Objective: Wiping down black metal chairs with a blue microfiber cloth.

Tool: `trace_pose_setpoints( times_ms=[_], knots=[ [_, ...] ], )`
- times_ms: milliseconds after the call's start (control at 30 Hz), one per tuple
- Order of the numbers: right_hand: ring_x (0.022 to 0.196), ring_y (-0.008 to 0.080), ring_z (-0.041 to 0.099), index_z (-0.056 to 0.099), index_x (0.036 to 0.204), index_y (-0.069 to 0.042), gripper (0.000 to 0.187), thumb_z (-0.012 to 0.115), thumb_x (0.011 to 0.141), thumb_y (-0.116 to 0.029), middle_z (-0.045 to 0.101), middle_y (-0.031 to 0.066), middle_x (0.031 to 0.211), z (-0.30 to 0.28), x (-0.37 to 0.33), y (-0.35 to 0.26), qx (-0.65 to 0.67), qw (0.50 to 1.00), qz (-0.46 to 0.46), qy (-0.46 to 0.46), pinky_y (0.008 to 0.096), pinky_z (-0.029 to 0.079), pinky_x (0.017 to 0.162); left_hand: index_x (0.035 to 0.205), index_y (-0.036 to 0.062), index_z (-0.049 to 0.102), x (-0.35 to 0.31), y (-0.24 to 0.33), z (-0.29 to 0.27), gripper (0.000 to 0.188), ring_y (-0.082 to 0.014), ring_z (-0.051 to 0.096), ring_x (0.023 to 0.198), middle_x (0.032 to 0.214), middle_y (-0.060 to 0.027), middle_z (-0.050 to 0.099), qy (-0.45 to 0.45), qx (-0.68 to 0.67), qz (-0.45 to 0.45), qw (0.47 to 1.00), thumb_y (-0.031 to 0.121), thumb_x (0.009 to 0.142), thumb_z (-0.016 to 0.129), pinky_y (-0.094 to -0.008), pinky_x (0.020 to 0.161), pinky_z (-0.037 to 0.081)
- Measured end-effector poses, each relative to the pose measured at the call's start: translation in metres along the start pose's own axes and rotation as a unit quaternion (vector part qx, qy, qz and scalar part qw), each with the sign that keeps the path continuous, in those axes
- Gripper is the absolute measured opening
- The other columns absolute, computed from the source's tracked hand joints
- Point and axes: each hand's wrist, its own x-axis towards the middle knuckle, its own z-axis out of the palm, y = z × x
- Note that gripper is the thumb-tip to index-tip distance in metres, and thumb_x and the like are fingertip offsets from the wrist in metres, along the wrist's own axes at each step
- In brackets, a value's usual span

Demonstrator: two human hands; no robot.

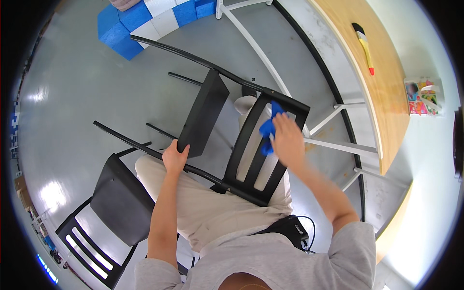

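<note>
A black chair lies tipped across my lap, its slatted backrest (pixel 249 164) over my thighs and its legs pointing away to the left. My left hand (pixel 174 157) grips the near corner of the chair's seat (pixel 205 113), with the fingers wrapped over the edge. Over the backrest, my right hand (pixel 288 140) holds a crumpled blue cloth (pixel 267 129) against the slats. Part of the cloth is hidden under the fingers, and the right forearm is slightly blurred.
A second black chair (pixel 123 200) stands at my left. On the right, a wooden tabletop (pixel 386 92) on white legs carries a paintbrush (pixel 364 47) with a yellow handle. A clear wall box (pixel 424 96) hangs beyond it. Blue and white blocks (pixel 154 21) sit at the far left.
</note>
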Motion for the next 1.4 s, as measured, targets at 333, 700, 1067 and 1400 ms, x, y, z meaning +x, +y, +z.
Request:
trace_pose_setpoints(
  times_ms=[333, 700, 1067, 1400],
  knots=[
    [0.12, 0.0333, 0.047, 0.057, 0.112, 0.008, 0.046, 0.06, 0.068, -0.007, 0.053, 0.0199, 0.124, -0.002, -0.024, -0.037, -0.025, 0.999, 0.032, -0.014, 0.0386, 0.038, 0.101, 0.079, 0.0046, 0.053, -0.002, -0.004, 0.004, 0.032, -0.0367, 0.059, 0.069, 0.07, -0.0153, 0.061, 0.002, 0.021, -0.002, 1.0, 0.03, 0.073, 0.071, -0.0439, 0.061, 0.046],
    [0.112, 0.033, 0.05, 0.059, 0.106, 0.004, 0.039, 0.062, 0.066, 0.001, 0.055, 0.014, 0.118, 0.004, 0.019, 0.021, 0.117, 0.991, 0.069, -0.004, 0.0374, 0.042, 0.096, 0.081, 0.0052, 0.054, 0.001, -0.001, 0.001, 0.031, -0.0365, 0.06, 0.07, 0.072, -0.0152, 0.062, 0.011, 0.012, -0.005, 1.0, 0.03, 0.074, 0.071, -0.0442, 0.062, 0.046],
    [0.086, 0.0274, 0.054, 0.06, 0.083, 0.001, 0.016, 0.055, 0.072, -0.008, 0.054, 0.0134, 0.085, 0.04, 0.055, -0.009, -0.007, 0.998, 0.055, 0.033, 0.035, 0.048, 0.077, 0.083, 0.0045, 0.055, -0.001, -0.001, 0.002, 0.032, -0.0369, 0.06, 0.069, 0.07, -0.0162, 0.062, 0.006, 0.01, -0.006, 1.0, 0.032, 0.075, 0.07, -0.0448, 0.061, 0.046],
    [0.116, 0.0346, 0.047, 0.057, 0.109, 0.011, 0.042, 0.053, 0.076, -0.016, 0.053, 0.0231, 0.122, 0.016, -0.057, -0.123, 0.021, 0.982, -0.169, -0.077, 0.0345, 0.04, 0.097, 0.082, 0.0041, 0.055, 0.001, 0.001, 0.002, 0.031, -0.0358, 0.061, 0.068, 0.07, -0.0149, 0.062, 0.005, 0.01, -0.002, 1.0, 0.03, 0.076, 0.07, -0.0435, 0.061, 0.047]
  ],
)
